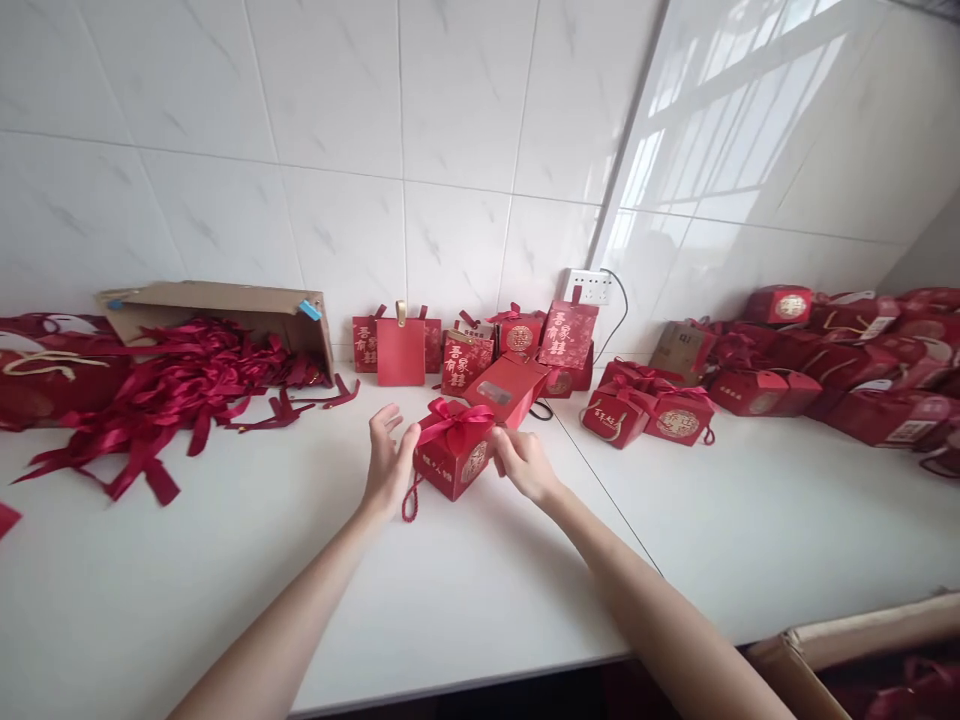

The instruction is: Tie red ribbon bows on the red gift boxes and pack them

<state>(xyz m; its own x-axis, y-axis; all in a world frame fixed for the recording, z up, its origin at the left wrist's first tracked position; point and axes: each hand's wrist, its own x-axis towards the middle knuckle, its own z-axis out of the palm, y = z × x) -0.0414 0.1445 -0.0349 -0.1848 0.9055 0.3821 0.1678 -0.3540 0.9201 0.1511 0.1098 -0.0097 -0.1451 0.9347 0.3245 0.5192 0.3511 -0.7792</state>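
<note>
a red, gold-printed card gift box with slanting sides (455, 462) is handled on or just above the white tabletop (465, 610), well to the right of the brown open-fronted cardboard box (214, 297) and nearer the front. it is topped by a glossy pinkish-red ribbon bow (456, 424), and a twisted dark red cord loop (409, 500) is hung at its side facing the cardboard box. the box's near side is touched by the left hand (385, 462), whose fingers are spread away from its thumb. the right hand (523, 465) is set against the side farther from the cardboard box, its fingers curled in; whether anything is pinched there cannot be told.

for steady handling, light and even pressure is best given from both sides, low on the walls, so that the card is not dented. the ribbon loops should be left uncrushed, and the cord kept from being trapped under the base.
</note>
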